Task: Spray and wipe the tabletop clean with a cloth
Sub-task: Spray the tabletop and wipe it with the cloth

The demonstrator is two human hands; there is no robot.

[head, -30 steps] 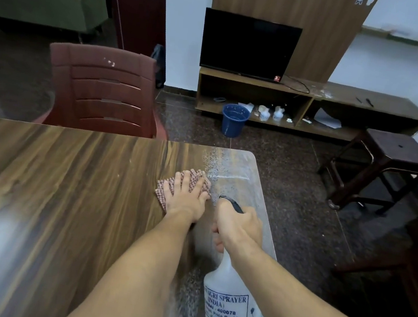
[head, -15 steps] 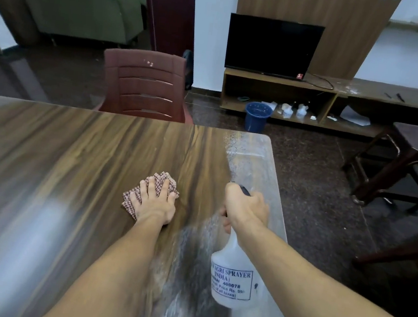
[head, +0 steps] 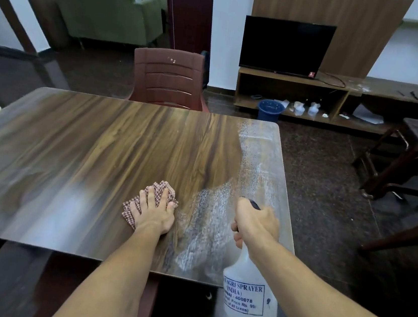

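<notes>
Wood-grain laminate covers the desk (head: 71,154), which fills the near half of a dim living room. A band of spray droplets (head: 210,224) runs down its right side from the far corner to the near edge; the rest looks dry and glossy.

The left hand (head: 153,213) presses a checked cloth (head: 161,185) flat on the desk, just left of the wet band. Its fingers (head: 149,198) lie straight and spread wide over the cloth, whose corners show beyond them. The right hand (head: 255,223) holds a translucent spray bottle (head: 249,295) at the neck, fingers wrapped tight around it. The bottle's body hangs over the near right edge and its dark nozzle points away across the droplets.

That side looks wet enough, so wiping seems due. To do it well, keep the palm's weight flat on the cloth and sweep through the band in overlapping passes along the grain, from far corner to near edge, before the droplets dry. Turn the cloth once it is soaked.

What stands in the cloth's way is mainly the right hand with the bottle, held over the wet band; it should lift aside. A dark red chair (head: 168,77) stands against the far edge. A stool (head: 414,152) sits well apart on the floor at right, with a blue bucket (head: 270,110) and a television (head: 286,46) beyond.
</notes>
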